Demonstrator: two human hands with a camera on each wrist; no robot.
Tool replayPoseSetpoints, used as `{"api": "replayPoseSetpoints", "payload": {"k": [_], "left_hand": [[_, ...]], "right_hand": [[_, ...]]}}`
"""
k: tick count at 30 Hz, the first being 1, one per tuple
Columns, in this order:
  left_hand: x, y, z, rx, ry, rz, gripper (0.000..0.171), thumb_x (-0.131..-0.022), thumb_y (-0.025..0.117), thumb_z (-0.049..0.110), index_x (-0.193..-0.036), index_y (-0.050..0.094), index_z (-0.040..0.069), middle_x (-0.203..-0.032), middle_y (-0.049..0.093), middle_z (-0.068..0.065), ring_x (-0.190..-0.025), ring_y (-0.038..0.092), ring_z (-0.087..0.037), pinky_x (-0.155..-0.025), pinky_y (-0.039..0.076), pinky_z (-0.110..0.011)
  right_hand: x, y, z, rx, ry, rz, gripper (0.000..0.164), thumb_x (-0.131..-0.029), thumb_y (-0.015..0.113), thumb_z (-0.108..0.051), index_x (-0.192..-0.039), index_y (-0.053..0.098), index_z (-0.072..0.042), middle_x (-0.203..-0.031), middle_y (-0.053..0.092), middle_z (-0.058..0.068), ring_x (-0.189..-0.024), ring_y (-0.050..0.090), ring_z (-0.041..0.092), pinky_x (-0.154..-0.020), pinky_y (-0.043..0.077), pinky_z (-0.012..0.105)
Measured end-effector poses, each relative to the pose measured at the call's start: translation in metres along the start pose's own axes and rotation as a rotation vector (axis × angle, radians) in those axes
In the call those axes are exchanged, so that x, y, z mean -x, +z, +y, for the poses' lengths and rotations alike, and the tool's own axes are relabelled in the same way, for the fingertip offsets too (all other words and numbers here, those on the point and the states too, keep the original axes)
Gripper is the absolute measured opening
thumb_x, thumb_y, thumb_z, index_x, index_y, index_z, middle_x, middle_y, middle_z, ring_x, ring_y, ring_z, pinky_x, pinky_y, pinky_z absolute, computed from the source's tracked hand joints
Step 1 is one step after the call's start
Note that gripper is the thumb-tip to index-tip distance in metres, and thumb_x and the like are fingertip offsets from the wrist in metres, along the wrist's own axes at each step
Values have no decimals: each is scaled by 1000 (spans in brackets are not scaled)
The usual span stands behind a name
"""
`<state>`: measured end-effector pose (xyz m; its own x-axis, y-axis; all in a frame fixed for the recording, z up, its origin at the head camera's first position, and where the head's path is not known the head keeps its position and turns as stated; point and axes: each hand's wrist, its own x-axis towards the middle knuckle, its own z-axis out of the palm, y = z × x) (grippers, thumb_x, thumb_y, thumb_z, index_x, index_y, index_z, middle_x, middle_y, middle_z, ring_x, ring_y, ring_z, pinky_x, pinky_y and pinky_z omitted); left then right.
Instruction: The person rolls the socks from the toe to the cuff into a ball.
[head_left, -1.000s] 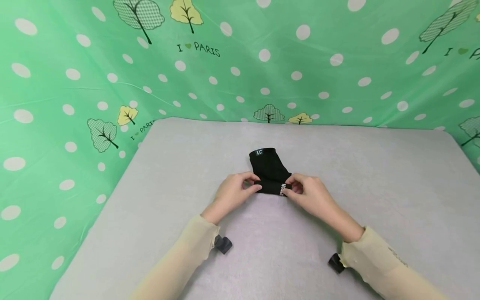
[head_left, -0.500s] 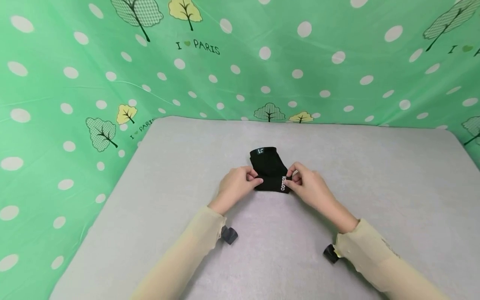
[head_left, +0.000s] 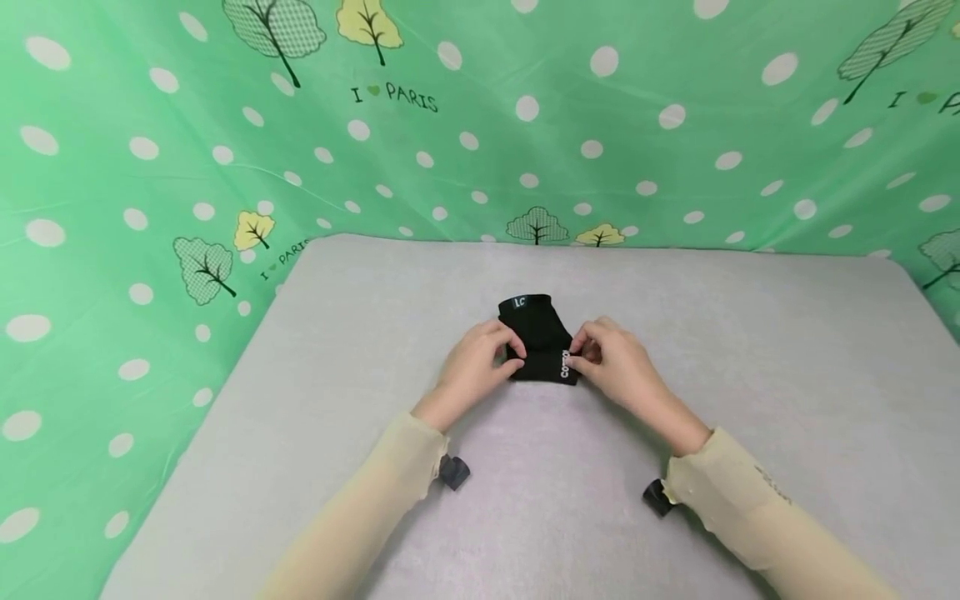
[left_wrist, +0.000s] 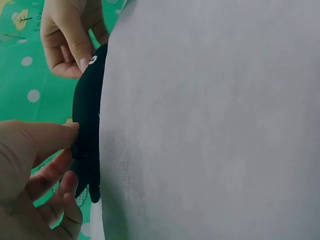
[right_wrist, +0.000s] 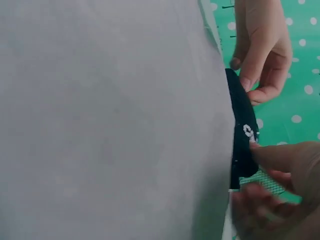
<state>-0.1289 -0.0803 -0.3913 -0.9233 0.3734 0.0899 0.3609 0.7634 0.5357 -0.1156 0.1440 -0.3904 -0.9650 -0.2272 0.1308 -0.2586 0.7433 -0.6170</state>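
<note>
A black sock (head_left: 534, 329) lies folded near the middle of the table, with a small "LC" label on its far end. Its near part is turned over into a flat band that carries white lettering at the right. My left hand (head_left: 480, 358) pinches the left end of this band between thumb and fingers. At the lettered end, the thumb and fingertips of my right hand (head_left: 617, 364) pinch the fabric. Both wrist views show the sock (left_wrist: 89, 110) edge-on at the table surface, each thumb against it. Some fingertips are hidden behind the cloth.
The grey table (head_left: 375, 317) reaches back to a green curtain (head_left: 480, 108) with white dots and printed trees. A dark camera mount hangs at each wrist, the left mount (head_left: 454, 472) and the right mount (head_left: 658, 497), below the pale sleeves.
The folded band has flattened and its near edge has shifted slightly away from me, showing more lettering. Both hands have moved a little forward with it; the left fingers have shifted along the fold.
</note>
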Motion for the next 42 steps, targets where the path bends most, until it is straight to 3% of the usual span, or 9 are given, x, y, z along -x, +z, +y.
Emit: {"api": "replayPoseSetpoints", "payload": {"k": [5,11,16,20,29,36,42], "left_hand": [[3,-1,-3,-11,27,-17,9,-87,78,21,-95,74,21,-111,67,7,-101,57,-18,-91,49,-33],[4,-4,-10,9,33,-41,17,-84,81,25,-100,76,21,-113,71,8,-109,60,-18,-99,47,-33],[4,-6,-11,-38,19,-60,24,-81,83,30,-103,75,24,-117,71,9,-109,60,-18,-98,49,-33],[2,-6,-7,-117,24,-90,30,-80,84,32,-106,72,25,-122,69,9,-109,60,-18,-96,50,-33],[-1,-5,1,-199,-13,-105,26,-84,79,31,-107,67,24,-116,70,6,-101,60,-18,-82,54,-38],[0,-4,-6,-97,-45,-50,22,-89,73,27,-110,67,22,-97,71,3,-89,63,-14,-75,52,-32],[3,-7,-11,28,-109,-35,20,-93,68,24,-112,68,20,-101,73,3,-81,63,-11,-74,50,-29]], "right_hand": [[4,3,1,16,-111,54,14,-84,77,-2,-82,67,-12,-86,64,3,-73,57,16,-66,47,28],[6,0,1,8,-142,14,12,-84,77,-2,-90,73,-12,-93,70,2,-84,65,19,-74,54,36],[7,-3,2,29,-155,-33,20,-80,83,-10,-98,72,-11,-99,69,3,-92,66,21,-80,55,39],[5,-2,1,97,-162,-73,30,-75,87,-14,-98,67,-9,-98,65,4,-90,62,20,-79,52,37],[-5,2,-2,164,-174,-138,40,-76,84,-6,-106,57,-1,-104,58,12,-93,57,25,-85,51,42],[-7,0,-8,180,-164,-73,33,-84,78,-12,-111,63,-4,-110,68,12,-101,63,28,-89,53,45],[-5,0,-15,146,-162,-96,27,-91,73,-19,-113,65,-5,-106,70,11,-94,63,25,-85,52,44]]}}
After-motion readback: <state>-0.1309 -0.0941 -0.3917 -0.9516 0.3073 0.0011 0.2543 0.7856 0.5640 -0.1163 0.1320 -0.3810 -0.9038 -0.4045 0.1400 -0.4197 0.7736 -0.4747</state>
